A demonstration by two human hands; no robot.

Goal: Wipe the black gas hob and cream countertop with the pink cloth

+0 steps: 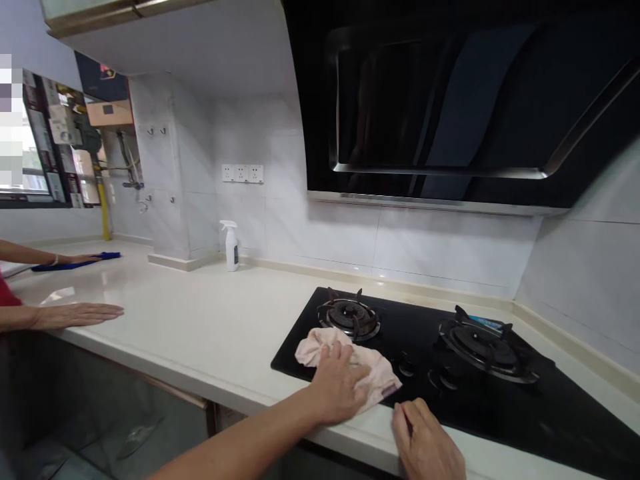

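Observation:
My left hand presses a pale pink cloth down at the front left of the black gas hob, its bent fingers gripping the bunched fabric. The cloth lies partly on the hob and partly over the front strip of the counter. To its right, my right hand rests at the counter's front edge, fingers curled in and nothing visible in them. Just behind the cloth is the left burner. The right burner stands farther over, beyond the control knobs.
A white spray bottle stands by the back wall. Above the hob slants a black range hood. At the far left, another person's hand lies on the white counter; their other hand is on a blue cloth.

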